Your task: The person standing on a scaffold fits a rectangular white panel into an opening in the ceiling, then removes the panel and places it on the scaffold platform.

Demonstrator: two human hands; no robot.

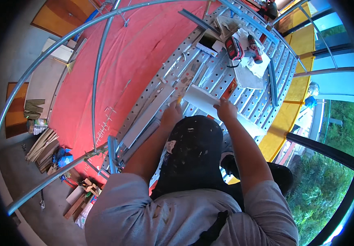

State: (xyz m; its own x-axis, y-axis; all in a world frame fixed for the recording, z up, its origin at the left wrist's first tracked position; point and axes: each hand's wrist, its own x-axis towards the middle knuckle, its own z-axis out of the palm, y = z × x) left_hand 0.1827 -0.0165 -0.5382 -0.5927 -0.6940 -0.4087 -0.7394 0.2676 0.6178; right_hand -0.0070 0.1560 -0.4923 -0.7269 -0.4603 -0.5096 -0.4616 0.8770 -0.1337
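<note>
A long white board strip (202, 99) lies slantwise in front of my knee, over the perforated metal deck. My right hand (227, 110) is closed on the strip's far edge, near its middle. At the strip's left end, my left hand (172, 115) is closed round a slim yellow thing (179, 100); only a bit shows, so its kind is unclear. My knee, in dark paint-specked trousers (193, 143), hides part of the deck between my forearms.
On the metal deck (222, 78) ahead lie a red-and-black tool case or device (234, 48), a cordless drill (254, 49) and a board piece (248, 80). Metal channels (273, 82) lie to the right. Scaffold tubes (99, 61) and red sheeting (78, 98) border the left, windows the right.
</note>
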